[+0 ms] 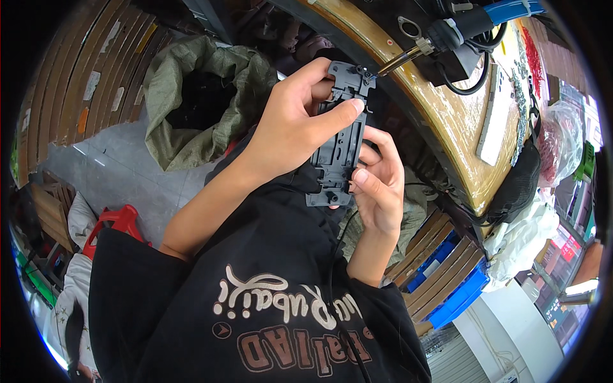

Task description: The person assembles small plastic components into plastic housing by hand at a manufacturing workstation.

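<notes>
Left hand [290,124] grips upper half of flat dark grey moulded plastic bracket [340,137], thumb and fingers closed across it. Right hand [378,185] clasps lower half from 4 o'clock, thumb on edge. Bracket upright at frame centre, over black printed shirt [255,306]. Brass-tipped powered screwdriver [424,48] touches bracket's top corner from 1 o'clock. Curved wooden bench edge [440,121] at 2 o'clock. Olive sack [191,96] at 10 o'clock.
</notes>
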A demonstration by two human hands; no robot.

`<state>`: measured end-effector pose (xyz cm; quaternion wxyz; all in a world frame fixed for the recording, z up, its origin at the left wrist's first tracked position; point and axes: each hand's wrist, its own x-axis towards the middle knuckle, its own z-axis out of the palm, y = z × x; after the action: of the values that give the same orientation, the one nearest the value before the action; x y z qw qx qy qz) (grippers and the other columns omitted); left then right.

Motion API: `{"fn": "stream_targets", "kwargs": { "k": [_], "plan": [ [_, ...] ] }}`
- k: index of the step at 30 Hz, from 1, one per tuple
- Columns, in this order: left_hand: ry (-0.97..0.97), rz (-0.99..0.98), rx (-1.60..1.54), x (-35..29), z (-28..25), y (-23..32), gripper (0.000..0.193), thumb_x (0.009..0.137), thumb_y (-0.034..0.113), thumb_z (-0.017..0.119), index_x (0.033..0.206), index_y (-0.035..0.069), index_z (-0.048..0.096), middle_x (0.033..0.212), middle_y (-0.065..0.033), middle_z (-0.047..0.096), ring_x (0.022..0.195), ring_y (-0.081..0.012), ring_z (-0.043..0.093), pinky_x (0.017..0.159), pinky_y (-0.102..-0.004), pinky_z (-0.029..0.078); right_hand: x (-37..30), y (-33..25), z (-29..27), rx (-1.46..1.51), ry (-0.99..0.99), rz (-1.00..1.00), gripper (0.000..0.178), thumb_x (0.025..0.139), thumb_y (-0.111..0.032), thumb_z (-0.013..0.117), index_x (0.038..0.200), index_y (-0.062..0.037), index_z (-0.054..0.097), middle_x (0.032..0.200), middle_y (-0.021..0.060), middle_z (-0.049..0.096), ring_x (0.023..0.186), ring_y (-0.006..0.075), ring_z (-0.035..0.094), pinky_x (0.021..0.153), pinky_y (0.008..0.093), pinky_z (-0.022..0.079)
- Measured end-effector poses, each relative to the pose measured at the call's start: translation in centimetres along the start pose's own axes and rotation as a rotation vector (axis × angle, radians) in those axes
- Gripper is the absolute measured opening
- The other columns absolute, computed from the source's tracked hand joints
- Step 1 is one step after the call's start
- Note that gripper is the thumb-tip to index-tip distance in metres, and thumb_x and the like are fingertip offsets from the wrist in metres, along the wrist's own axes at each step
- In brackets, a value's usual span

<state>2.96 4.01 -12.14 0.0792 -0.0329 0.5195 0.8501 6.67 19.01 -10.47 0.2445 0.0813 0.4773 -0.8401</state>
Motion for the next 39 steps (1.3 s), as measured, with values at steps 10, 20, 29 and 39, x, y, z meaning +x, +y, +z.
{"fn": "stream_targets", "kwargs": {
  "k": [10, 20, 29, 39],
  "plan": [
    [-0.046, -0.004, 0.042, 0.0, -0.6, 0.2, 0.025, 0.078, 0.005, 0.057, 0.100, -0.003, 0.048, 0.081, -0.0050, 0.059, 0.070, -0.0040, 0.053, 0.059, -0.0173, 0.043, 0.1, -0.3, 0.5, 0.009, 0.003, -0.019, 0.047, 0.073, 0.003, 0.059, 0.116, 0.0056, 0.038, 0.091, 0.0143, 0.057, 0.077, 0.0154, 0.060, 0.059, 0.0203, 0.049],
    [0.026, -0.056, 0.108, 0.2, -0.8, -2.0, 0.018, 0.078, 0.005, 0.058, 0.094, 0.000, 0.051, 0.077, -0.0021, 0.059, 0.065, -0.0020, 0.050, 0.055, -0.0169, 0.041, 0.9, 0.9, -1.4, 0.080, 0.023, 0.117, 0.039, 0.075, 0.005, 0.054, 0.112, 0.0046, 0.041, 0.089, 0.0122, 0.057, 0.071, 0.0164, 0.059, 0.055, 0.0279, 0.053],
    [-0.089, -0.109, 0.061, -1.4, 0.2, -3.3, 0.038, 0.079, 0.006, 0.057, 0.115, 0.002, 0.045, 0.087, -0.0030, 0.057, 0.077, -0.0052, 0.051, 0.068, -0.0194, 0.043, -1.9, 1.4, -3.0, 0.042, 0.002, 0.132, 0.035, 0.076, 0.003, 0.055, 0.109, 0.0028, 0.043, 0.086, 0.0097, 0.057, 0.067, 0.0123, 0.058, 0.054, 0.0227, 0.049],
    [-0.268, -0.213, 0.125, -2.0, 1.7, -5.8, 0.047, 0.078, 0.009, 0.061, 0.117, 0.005, 0.036, 0.085, -0.0034, 0.054, 0.070, -0.0063, 0.051, 0.061, -0.0212, 0.043, -4.6, 2.2, -7.3, -0.058, 0.038, 0.120, 0.031, 0.075, 0.004, 0.055, 0.104, 0.0021, 0.046, 0.084, 0.0072, 0.055, 0.070, 0.0099, 0.055, 0.054, 0.0229, 0.048]
  ]
}}
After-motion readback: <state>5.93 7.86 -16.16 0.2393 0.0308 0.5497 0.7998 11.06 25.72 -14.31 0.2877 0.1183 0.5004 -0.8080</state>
